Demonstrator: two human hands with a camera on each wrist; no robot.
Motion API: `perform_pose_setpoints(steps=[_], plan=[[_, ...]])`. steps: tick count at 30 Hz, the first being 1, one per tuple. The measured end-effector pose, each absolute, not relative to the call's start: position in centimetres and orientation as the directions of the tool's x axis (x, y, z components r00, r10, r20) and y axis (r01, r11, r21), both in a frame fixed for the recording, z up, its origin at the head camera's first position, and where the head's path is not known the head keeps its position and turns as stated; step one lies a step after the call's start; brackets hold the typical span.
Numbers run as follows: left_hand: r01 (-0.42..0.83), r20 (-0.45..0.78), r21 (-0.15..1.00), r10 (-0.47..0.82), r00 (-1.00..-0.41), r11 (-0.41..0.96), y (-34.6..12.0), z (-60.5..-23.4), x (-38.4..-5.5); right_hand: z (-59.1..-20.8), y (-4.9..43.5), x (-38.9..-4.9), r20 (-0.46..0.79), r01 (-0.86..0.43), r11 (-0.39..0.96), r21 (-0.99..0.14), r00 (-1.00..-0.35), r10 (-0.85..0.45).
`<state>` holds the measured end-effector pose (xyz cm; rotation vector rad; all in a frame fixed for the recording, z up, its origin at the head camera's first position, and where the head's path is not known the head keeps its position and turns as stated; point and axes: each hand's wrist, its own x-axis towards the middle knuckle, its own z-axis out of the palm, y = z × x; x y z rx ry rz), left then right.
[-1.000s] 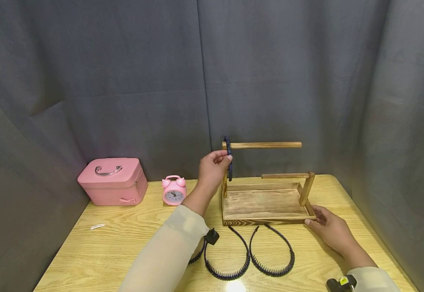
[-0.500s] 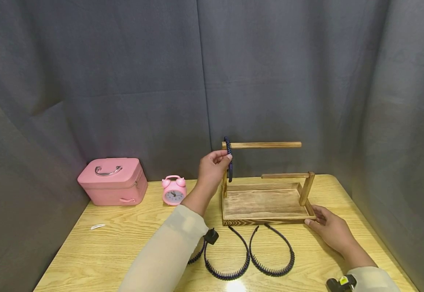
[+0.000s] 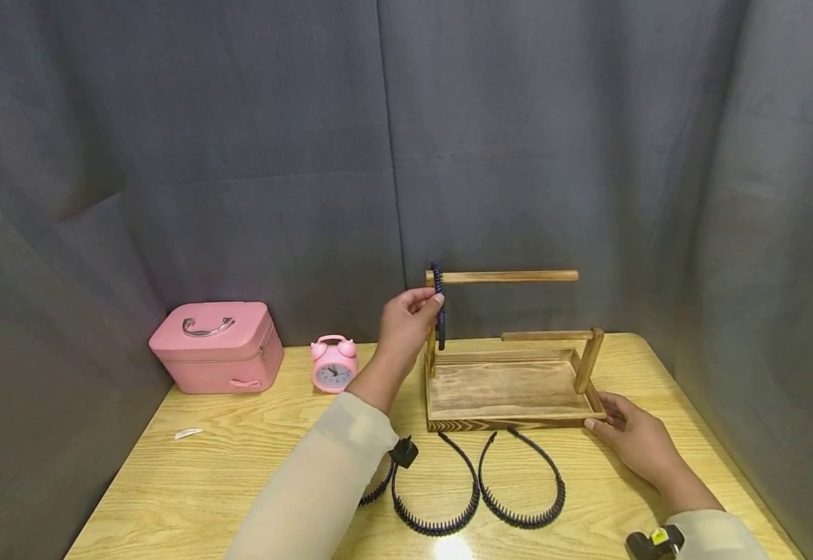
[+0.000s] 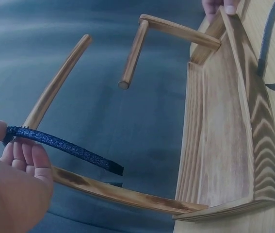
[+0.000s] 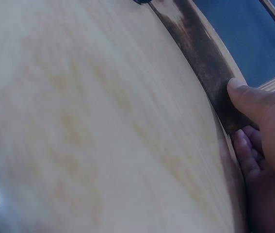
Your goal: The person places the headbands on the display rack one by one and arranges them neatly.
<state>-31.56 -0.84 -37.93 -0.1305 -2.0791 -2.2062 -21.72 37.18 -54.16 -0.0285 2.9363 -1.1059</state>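
My left hand [image 3: 408, 320] pinches a dark blue toothed headband [image 3: 439, 319] between thumb and fingers. The headband hangs over the upper bar [image 3: 511, 277] of a wooden stand, close to the left post, its ends pointing down. In the left wrist view the headband [image 4: 69, 148] slants across, thumb on one side and curled fingers beneath. My right hand [image 3: 636, 437] grips the front right corner of the stand's tray [image 3: 511, 425]. In the right wrist view the thumb [image 5: 244, 92] lies on the tray's dark outer wall, with the other fingers round the corner.
Two toothed headbands [image 3: 436, 529] [image 3: 523, 519] lie on the wooden table in front of the tray. Another headband [image 3: 378, 494] is partly hidden by the left forearm. A pink alarm clock [image 3: 334, 365], a pink case [image 3: 215, 348] and a small white clip [image 3: 187, 433] are at left. A grey curtain hangs behind.
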Motion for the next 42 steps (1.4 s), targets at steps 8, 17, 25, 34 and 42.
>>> perform_pose_setpoints(steps=[8,17,25,34,42], plan=[[0.155,0.156,0.987,-0.001,-0.988,-0.042,-2.1,-38.4,-31.6,-54.3,37.1,-21.8,0.008,-0.013,0.750,-0.662,-1.000,-0.011],[0.263,0.240,0.915,0.110,-0.964,0.305,-9.9,-40.3,-29.4,-54.6,36.2,-21.9,0.010,-0.018,0.737,-0.676,-1.000,-0.015],[0.412,0.228,0.763,0.388,-0.893,0.499,-17.9,-42.3,-25.4,-54.5,36.4,-22.3,0.003,-0.014,0.750,-0.661,-1.000,-0.016],[0.411,-0.010,0.583,0.512,-0.859,0.701,-22.9,-46.3,-21.9,-54.5,36.9,-22.5,-0.012,-0.012,0.750,-0.661,-1.000,-0.026],[0.516,-0.022,0.499,0.605,-0.796,0.696,-24.1,-47.6,-20.9,-54.6,37.3,-22.4,-0.015,-0.002,0.759,-0.651,-1.000,-0.016]])
